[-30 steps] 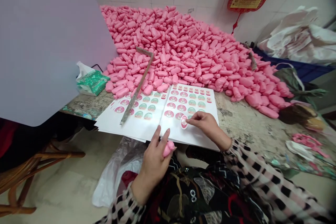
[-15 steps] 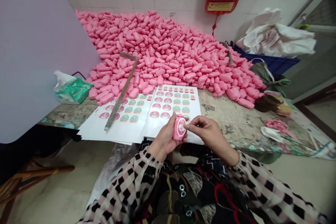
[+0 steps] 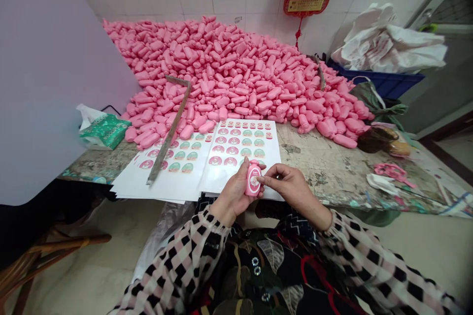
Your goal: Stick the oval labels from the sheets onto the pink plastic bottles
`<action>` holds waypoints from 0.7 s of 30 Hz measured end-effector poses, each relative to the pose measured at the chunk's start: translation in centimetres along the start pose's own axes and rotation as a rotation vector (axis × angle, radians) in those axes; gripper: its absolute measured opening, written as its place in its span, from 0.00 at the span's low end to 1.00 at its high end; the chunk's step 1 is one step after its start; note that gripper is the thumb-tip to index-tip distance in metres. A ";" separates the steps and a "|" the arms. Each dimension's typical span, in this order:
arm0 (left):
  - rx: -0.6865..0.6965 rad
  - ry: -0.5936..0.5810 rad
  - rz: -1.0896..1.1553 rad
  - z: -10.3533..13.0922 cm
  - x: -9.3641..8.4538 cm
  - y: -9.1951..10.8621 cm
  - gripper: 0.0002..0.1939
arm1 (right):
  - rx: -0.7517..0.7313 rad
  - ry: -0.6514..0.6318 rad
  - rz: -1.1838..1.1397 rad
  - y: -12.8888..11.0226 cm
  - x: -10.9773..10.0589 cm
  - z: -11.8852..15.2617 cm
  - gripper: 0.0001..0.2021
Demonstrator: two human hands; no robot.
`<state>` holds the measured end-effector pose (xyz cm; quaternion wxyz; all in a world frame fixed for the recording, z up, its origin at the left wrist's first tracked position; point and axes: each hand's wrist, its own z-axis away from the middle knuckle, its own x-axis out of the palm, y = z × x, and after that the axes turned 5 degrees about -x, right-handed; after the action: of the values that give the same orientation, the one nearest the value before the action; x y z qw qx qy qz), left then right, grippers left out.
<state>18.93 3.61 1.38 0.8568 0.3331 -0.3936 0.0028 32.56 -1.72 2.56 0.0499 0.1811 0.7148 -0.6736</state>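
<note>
My left hand point(image 3: 236, 192) is closed around a small pink bottle point(image 3: 254, 164), held upright above the table's front edge. An oval pink-and-white sticker point(image 3: 253, 188) lies on the bottle's front. At the right edge of that sticker, the thumb and forefinger of my right hand point(image 3: 291, 189) are brought together, with the thumb touching it and the other fingers curled in. Beneath my hands, a sheet of stickers point(image 3: 236, 177) carries rows of pink and green rounded labels and small red ones along its top.
Behind the sheets, a large heap of pink bottles point(image 3: 221, 69) reaches the wall. A metal angle bar point(image 3: 170, 138) lies across more sticker sheets point(image 3: 185, 184). A green tissue pack point(image 3: 105, 130) sits left; a blue crate point(image 3: 391, 83) with white sacks point(image 3: 388, 44) stands right.
The view has shifted slightly. The bottle has turned a little in my left hand, and the sticker now sits more squarely on its front. My right thumb stays at the sticker.
</note>
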 end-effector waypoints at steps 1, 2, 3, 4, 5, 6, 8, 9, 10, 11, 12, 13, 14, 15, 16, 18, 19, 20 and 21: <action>0.001 0.005 -0.002 0.0 0.1 0.0 0.24 | -0.002 0.002 0.009 0.1 0.0 0.0 0.15; 0.002 0.010 -0.006 0.1 0.1 0.0 0.24 | -0.004 0.004 0.016 0.1 0.0 0.0 0.15; 0.003 0.013 -0.011 0.1 0.2 0.1 0.24 | -0.005 0.009 0.022 0.1 0.0 0.1 0.15; 0.004 0.015 -0.015 0.1 0.2 0.1 0.24 | -0.006 0.011 0.026 0.2 0.1 0.1 0.15; 0.002 0.014 -0.019 0.1 0.2 0.1 0.24 | -0.006 0.011 0.028 0.2 0.1 0.1 0.15; 0.001 0.009 -0.020 0.1 0.2 0.0 0.25 | -0.004 0.005 0.027 0.2 0.1 0.1 0.15; -0.002 -0.016 -0.026 0.1 0.1 0.0 0.27 | -0.001 -0.010 0.029 0.3 0.1 0.1 0.15; -0.002 -0.032 -0.035 0.1 0.0 0.0 0.28 | -0.001 -0.013 0.038 0.3 0.1 0.2 0.15; -0.005 -0.049 -0.050 0.2 -0.2 0.0 0.29 | -0.006 -0.017 0.053 0.3 0.0 0.2 0.14; -0.011 -0.065 -0.068 0.2 -0.3 0.0 0.31 | -0.015 -0.017 0.076 0.3 0.0 0.3 0.14; -0.024 -0.082 -0.089 0.2 -0.5 -0.1 0.33 | -0.029 -0.017 0.104 0.2 -0.1 0.4 0.13; -0.040 -0.101 -0.109 0.2 -0.7 -0.1 0.35 | -0.048 -0.020 0.142 0.0 -0.2 0.5 0.13; -0.056 -0.124 -0.126 0.2 -0.8 -0.2 0.37 | -0.072 -0.030 0.196 -0.2 -0.3 0.7 0.12; -0.065 -0.147 -0.143 0.3 -0.9 -0.2 0.38 | -0.101 -0.041 0.272 -0.5 -0.4 0.8 0.12; -0.071 -0.165 -0.157 0.3 -1.0 -0.3 0.38 | -0.134 -0.047 0.375 -0.8 -0.5 1.0 0.12; -0.081 -0.181 -0.162 0.5 -1.1 -0.4 0.37 | -0.191 -0.036 0.624 -1.2 -0.8 1.2 0.14; -0.092 -0.178 -0.148 0.5 -1.1 -0.4 0.37 | -0.200 -0.021 0.731 -1.2 -1.0 1.3 0.15; -0.107 -0.173 -0.122 0.6 -1.1 -0.4 0.38 | -0.193 -0.005 0.797 -1.1 -1.1 1.3 0.17; -0.122 -0.171 -0.090 0.7 -1.1 -0.3 0.38 | -0.166 0.006 0.809 -0.7 -1.3 1.2 0.18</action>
<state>17.80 3.26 0.78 0.8382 0.2965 -0.4492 -0.0879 33.33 -3.21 3.53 0.3229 0.4448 0.6380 -0.5393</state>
